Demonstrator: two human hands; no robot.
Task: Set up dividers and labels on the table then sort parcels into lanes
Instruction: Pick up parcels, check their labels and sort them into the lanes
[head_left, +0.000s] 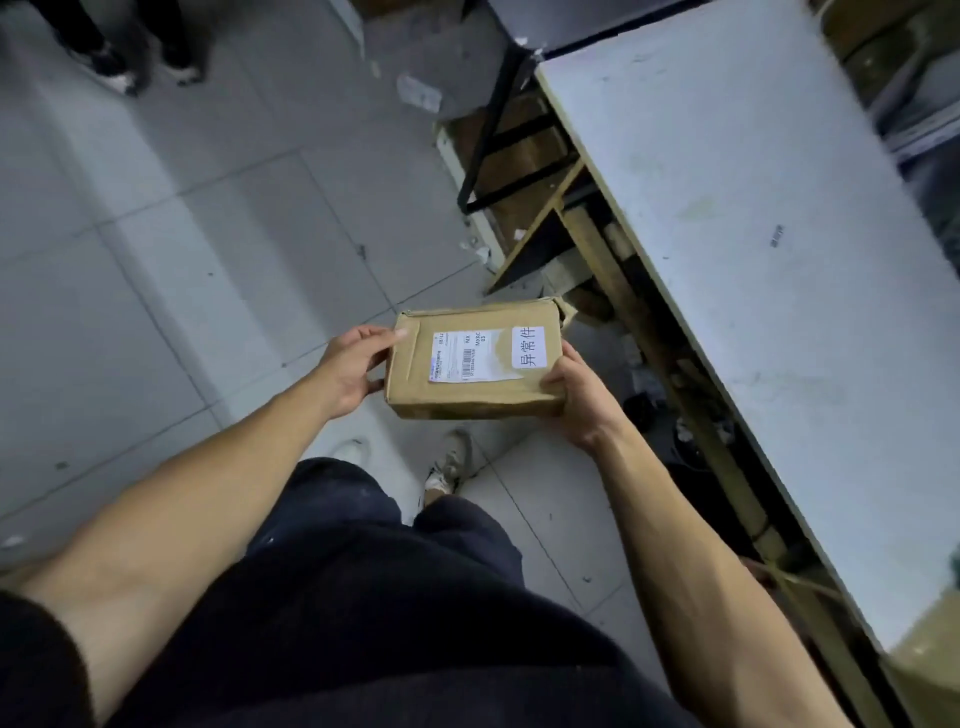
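Observation:
A flat brown cardboard parcel (467, 395) hangs in front of me over the tiled floor, level, label side up. It carries a white shipping label with a barcode (457, 356) and a white sticker with three handwritten characters (529, 346). My left hand (353, 366) grips the parcel's left end, thumb on top. My right hand (576, 395) grips its right near corner, thumb on top. The white table (779, 234) stretches along my right side, its top bare where it shows.
Under the table's left edge lie wooden frame parts and cardboard (524, 166). A black metal leg (493, 119) slants at the table's far end. Scraps of paper (418, 92) litter the grey tiled floor. Another person's feet (122, 73) stand at the far left.

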